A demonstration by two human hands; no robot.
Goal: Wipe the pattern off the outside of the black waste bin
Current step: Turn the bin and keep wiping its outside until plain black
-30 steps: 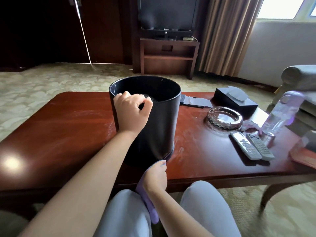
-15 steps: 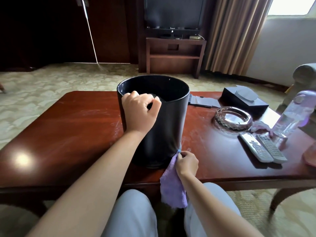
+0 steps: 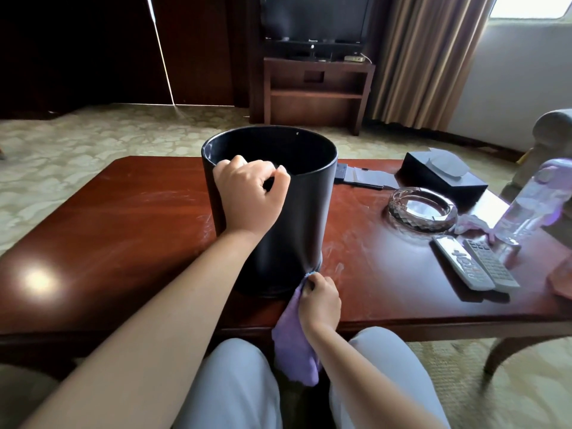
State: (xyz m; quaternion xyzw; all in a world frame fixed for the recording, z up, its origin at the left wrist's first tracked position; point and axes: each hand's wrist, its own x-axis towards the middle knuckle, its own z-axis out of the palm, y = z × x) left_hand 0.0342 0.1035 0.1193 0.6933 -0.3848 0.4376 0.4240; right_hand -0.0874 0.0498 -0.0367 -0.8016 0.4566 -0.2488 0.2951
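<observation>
Two hands worked at the black waste bin [image 3: 288,218], which stood upright near the middle of the reddish wooden surface [image 3: 123,230], a little toward its near edge. The left hand [image 3: 247,196] gripped the bin's near rim, fingers curled over the lip. The right hand [image 3: 320,300] pinched a purple cloth [image 3: 294,345] against the bin's lower right side, close to its base; the rest of the cloth hung down past the near edge.

The polished surface showed pale smears around the bin and a bright glare patch toward the left corner. Toward the right edge lay a glass ashtray [image 3: 422,210], two remote controls [image 3: 475,263] side by side, a clear bottle [image 3: 526,209] and, at the far right corner, a dark tissue box [image 3: 442,174].

Beyond lay patterned carpet [image 3: 77,144], a television [image 3: 315,17] on a dark wooden stand [image 3: 315,91], and tan curtains [image 3: 430,57] beside a bright window.
</observation>
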